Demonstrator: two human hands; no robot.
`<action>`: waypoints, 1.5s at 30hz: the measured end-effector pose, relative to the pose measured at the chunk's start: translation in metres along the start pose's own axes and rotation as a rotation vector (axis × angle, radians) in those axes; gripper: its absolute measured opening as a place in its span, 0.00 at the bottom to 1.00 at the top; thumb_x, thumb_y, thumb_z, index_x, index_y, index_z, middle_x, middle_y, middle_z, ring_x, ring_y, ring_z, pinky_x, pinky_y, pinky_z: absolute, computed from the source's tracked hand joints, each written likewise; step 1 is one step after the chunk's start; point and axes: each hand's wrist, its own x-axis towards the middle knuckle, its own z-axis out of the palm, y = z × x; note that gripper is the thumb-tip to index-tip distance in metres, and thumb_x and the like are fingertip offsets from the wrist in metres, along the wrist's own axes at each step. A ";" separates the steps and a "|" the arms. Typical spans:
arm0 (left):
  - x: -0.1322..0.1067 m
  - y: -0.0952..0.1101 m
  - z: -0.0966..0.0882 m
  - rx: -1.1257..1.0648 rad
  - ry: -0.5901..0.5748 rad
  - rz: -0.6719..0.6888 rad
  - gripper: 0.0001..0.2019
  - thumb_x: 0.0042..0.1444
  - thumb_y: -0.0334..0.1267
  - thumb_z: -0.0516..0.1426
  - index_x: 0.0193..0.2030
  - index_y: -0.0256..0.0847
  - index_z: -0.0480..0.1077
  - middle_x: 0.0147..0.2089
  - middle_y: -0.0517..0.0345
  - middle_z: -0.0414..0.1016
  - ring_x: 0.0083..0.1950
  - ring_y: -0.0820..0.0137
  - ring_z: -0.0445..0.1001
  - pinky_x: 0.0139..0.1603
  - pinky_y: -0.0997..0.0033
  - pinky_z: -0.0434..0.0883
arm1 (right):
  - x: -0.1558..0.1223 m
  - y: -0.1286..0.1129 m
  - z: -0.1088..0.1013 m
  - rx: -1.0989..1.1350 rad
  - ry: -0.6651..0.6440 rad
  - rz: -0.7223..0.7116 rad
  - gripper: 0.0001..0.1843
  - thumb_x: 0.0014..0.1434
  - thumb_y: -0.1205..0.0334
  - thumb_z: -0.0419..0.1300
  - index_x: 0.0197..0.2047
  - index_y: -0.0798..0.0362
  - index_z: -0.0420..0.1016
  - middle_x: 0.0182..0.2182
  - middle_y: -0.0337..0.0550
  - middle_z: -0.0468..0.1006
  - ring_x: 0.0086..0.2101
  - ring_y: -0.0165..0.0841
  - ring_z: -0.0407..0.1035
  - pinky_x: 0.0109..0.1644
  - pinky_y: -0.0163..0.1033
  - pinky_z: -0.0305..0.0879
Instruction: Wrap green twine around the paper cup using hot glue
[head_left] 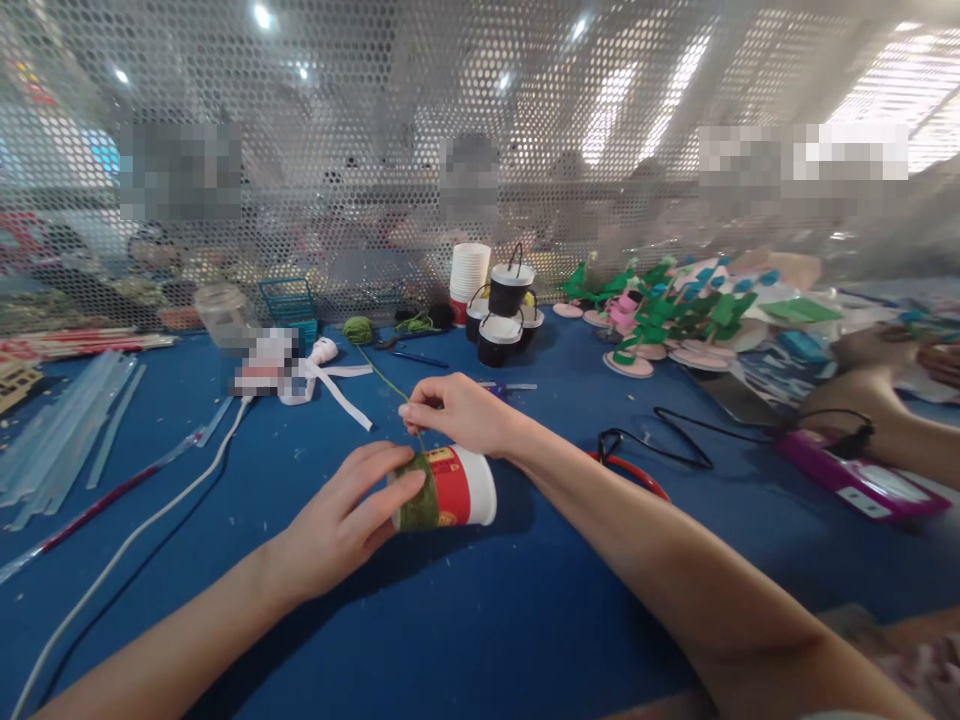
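A red and white paper cup (454, 487) lies on its side above the blue table, its white rim facing right. Green yarn is wound around its left end. My left hand (360, 500) grips that wrapped end, fingers over the yarn. Just above the cup, my right hand (450, 408) pinches the green yarn strand (387, 379) between thumb and fingers. From there the strand runs back to a green yarn ball (358, 330) on the table. The underside of the cup and part of the left thumb are hidden.
Black cups with white rims (500, 338) and stacked paper cups (470, 272) stand behind. Green craft plants (652, 315) are at back right, clear glue sticks (67, 420) at left. A white cable (187, 485), a purple power strip (862, 475) and another person's arm (862, 400) flank the workspace.
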 end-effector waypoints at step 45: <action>-0.002 -0.010 0.002 -0.701 0.066 -0.822 0.31 0.39 0.33 0.64 0.51 0.44 0.57 0.52 0.52 0.63 0.55 0.59 0.63 0.57 0.52 0.59 | -0.036 0.006 0.005 0.462 -0.064 0.216 0.22 0.49 0.54 0.60 0.45 0.53 0.60 0.36 0.43 0.69 0.32 0.30 0.66 0.31 0.36 0.64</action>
